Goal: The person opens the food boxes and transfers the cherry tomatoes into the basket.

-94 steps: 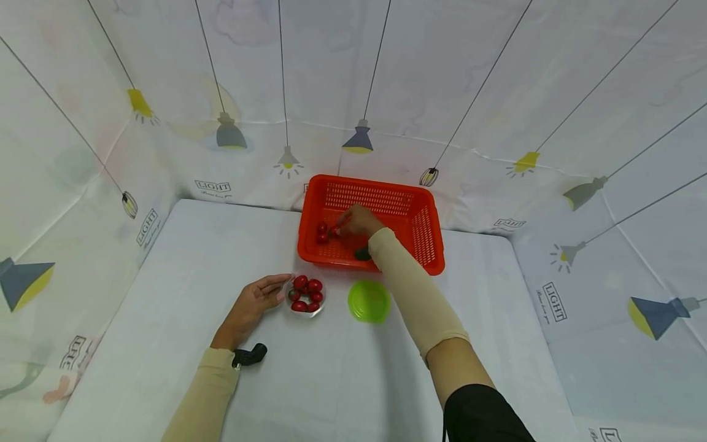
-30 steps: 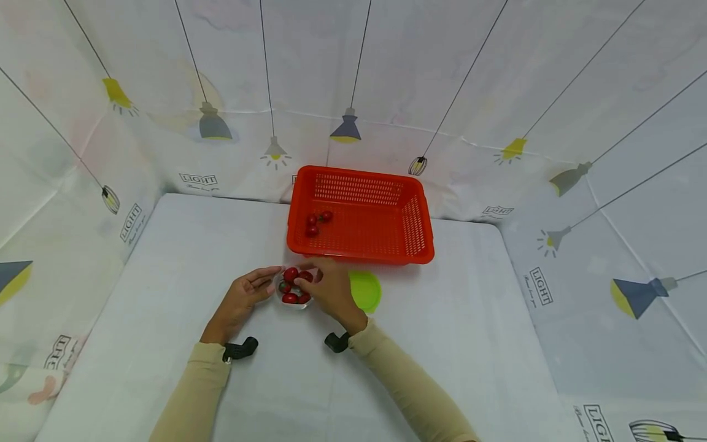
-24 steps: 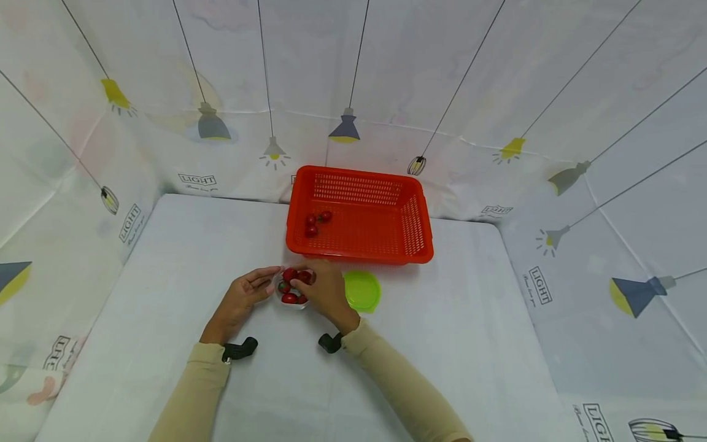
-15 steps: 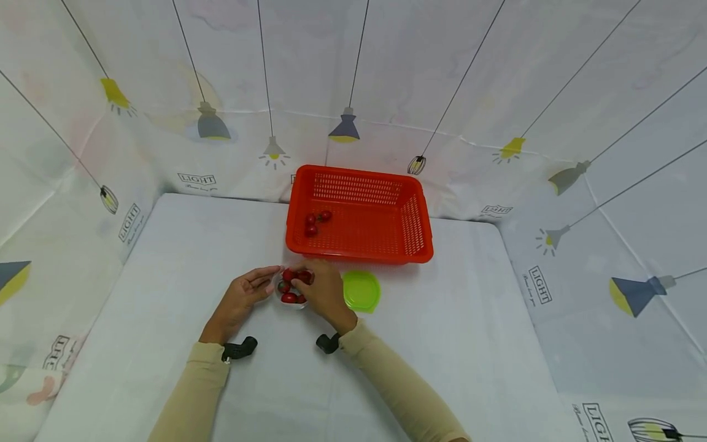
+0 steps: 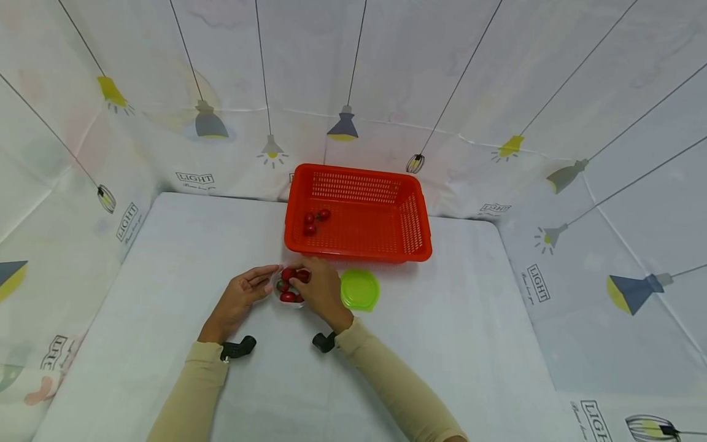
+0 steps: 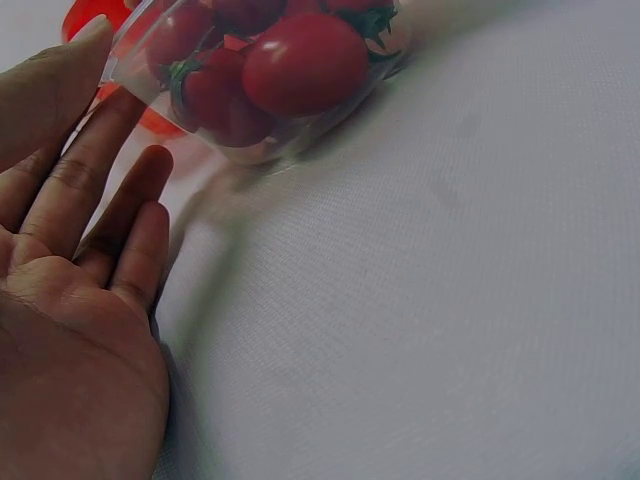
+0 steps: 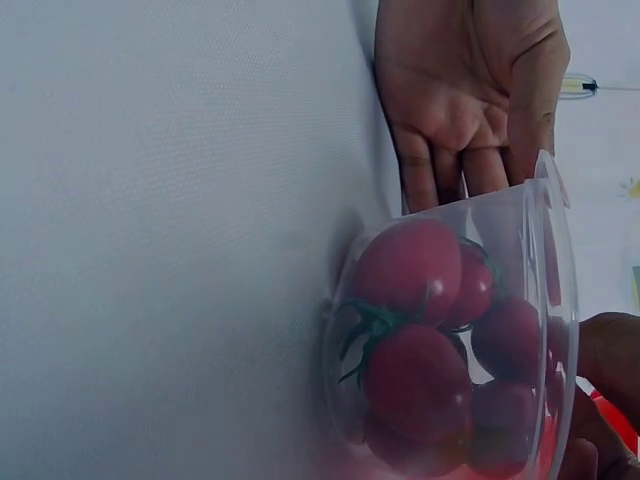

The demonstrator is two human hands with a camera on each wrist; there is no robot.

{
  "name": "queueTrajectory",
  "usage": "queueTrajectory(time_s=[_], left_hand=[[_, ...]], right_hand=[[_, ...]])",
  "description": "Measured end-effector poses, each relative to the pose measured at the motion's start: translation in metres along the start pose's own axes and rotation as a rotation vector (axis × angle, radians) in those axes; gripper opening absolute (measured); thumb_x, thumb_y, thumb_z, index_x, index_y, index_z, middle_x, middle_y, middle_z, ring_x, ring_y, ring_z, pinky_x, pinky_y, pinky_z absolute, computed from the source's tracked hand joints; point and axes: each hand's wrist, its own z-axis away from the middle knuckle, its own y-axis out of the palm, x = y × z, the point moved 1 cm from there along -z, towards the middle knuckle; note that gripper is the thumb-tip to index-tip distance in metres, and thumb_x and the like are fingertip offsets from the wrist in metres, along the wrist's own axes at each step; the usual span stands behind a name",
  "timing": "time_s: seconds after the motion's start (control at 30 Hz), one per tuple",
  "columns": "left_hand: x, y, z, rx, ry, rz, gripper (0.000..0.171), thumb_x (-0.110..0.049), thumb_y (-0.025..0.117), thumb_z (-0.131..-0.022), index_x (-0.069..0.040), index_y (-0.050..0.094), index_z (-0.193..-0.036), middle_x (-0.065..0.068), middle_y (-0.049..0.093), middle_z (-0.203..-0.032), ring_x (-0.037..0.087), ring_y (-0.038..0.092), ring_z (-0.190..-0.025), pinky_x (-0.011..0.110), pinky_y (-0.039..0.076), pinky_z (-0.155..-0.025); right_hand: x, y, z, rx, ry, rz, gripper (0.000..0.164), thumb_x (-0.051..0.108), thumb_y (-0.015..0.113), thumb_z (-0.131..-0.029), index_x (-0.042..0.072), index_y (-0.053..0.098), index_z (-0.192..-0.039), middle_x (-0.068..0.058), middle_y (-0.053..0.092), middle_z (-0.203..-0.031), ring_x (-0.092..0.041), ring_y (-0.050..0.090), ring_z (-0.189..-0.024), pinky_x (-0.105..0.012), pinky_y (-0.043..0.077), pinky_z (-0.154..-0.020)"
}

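1. Across the white table (image 5: 442,344): everything I can see of the work is in the middle, toward the far edge.
2. Red basket (image 5: 353,250), far side: nearly emptied, I'd say; only three tomatoes showing, all on the left of its floor.
3. Left hand (image 5: 237,304), left of the tub: fingers fairly straight and apart, tips at the tub's left side. Reads to me as steadying it.
4. Right hand (image 5: 324,293), over the tub's right side: finger and thumb bent, tips about a tomato. From my feed, can't tell whether they're clamped on it or only touching.
5. Clear tub (image 7: 495,208): upright on the table, just on the near side of the basket's left end. Lid's off, so closing isn't done.
6. Green lid (image 5: 360,290): lying on the table, right of the tub, near side of the basket. Unused so far, I judge.
7. Tub tomatoes (image 7: 418,385): several inside, some with green stems; exact count hidden from me. Filling looks well along.
8. Basket tomatoes (image 5: 310,229): three, bunched close together. If they belong in the tub too, these are what's left, plus the lid.
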Motion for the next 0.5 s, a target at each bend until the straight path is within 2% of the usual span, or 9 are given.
queueTrajectory(time_s=[0.27,0.5], left_hand=[[-0.0027,0.0013,-0.0002,0.001,0.001,-0.011,0.053,-0.015,0.069,-0.105,-0.007,0.053,-0.154,0.011,0.052,-0.163,0.024,0.043,-0.156,0.012,0.045,-0.112],[-0.0003,0.0003,-0.0021,-0.004,-0.003,-0.016,0.053,-0.016,0.070,-0.104,-0.007,0.054,-0.154,0.011,0.053,-0.162,0.014,0.048,-0.150,0.012,0.045,-0.112]], right_hand=[[-0.0008,-0.0024,0.0018,-0.008,-0.019,-0.020,0.031,0.022,0.088,-0.090,0.021,0.080,-0.120,0.005,0.079,-0.110,-0.014,0.067,-0.102,-0.031,0.055,-0.090],[-0.0001,-0.0029,0.0005,0.030,0.002,0.019,0.034,0.025,0.088,-0.090,0.019,0.080,-0.122,0.004,0.080,-0.113,-0.015,0.067,-0.104,-0.030,0.057,-0.091]])
